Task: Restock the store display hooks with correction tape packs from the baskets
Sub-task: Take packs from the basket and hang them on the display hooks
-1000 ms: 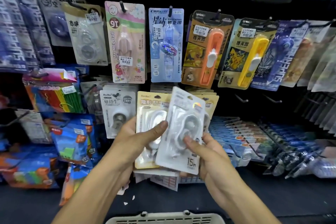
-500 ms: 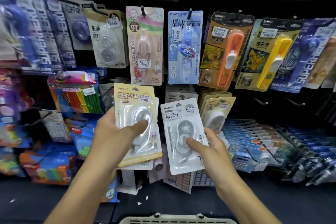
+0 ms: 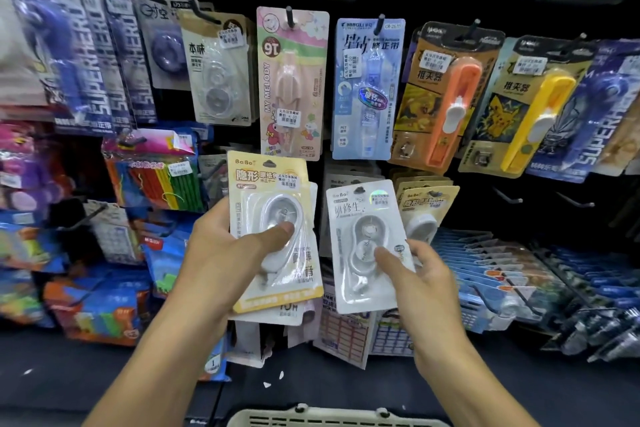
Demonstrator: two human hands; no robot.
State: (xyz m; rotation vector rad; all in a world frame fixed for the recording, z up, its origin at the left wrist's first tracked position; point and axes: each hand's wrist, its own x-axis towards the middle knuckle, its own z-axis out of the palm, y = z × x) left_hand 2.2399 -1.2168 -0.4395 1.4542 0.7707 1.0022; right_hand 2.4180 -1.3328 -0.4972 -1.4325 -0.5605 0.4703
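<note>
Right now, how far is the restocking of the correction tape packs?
Done: yellow packs already hang on a hook right of centre. In hand: the left hand grips a yellow pack with more packs behind it; the right hand pinches a white pack, not yet on a hook. Left: hanging these packs; two bare hooks show at right. The basket contents are out of view.

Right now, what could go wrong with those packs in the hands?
The left hand grips a stack, the yellow-card correction tape pack on top; the ones behind could slip out. The right hand pinches the white-card correction tape pack by its lower edge, so it might tip. It could also land on the wrong hook.
</note>
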